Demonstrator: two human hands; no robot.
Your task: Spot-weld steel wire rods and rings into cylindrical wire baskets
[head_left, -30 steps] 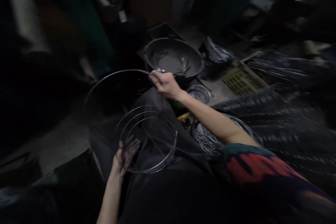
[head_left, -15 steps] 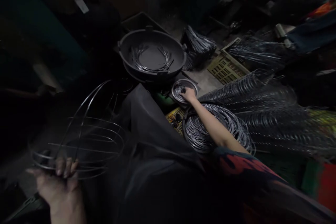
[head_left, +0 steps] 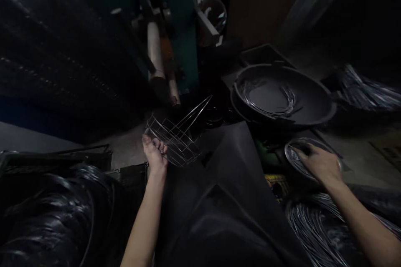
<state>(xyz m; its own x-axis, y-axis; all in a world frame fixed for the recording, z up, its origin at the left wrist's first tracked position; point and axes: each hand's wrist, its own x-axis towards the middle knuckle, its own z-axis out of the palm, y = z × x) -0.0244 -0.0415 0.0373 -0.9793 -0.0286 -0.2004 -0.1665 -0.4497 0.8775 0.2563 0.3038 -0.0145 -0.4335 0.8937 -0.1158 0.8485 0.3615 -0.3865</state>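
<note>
My left hand (head_left: 155,152) is closed on the rim of a wire frame (head_left: 175,133) made of several thin metal rings and rods, holding it tilted above the dark floor beside my knee. My right hand (head_left: 318,162) reaches into a small round metal bowl (head_left: 293,156) of small wire pieces, fingers curled down inside it; what they hold is hidden. A dark cloth (head_left: 225,192) covers my lap between the two hands.
A large dark pan (head_left: 313,110) with curved wire pieces sits behind the bowl. Coiled wire (head_left: 316,229) lies under my right forearm, a wire bundle (head_left: 369,91) at the far right. Black sacks (head_left: 46,212) and a crate (head_left: 125,175) fill the left; a machine post (head_left: 156,50) stands ahead.
My view swung left. The left hand lifted the wire frame forward and up. The right hand let go of the frame's long rod a second ago and now stays in the small bowl.
</note>
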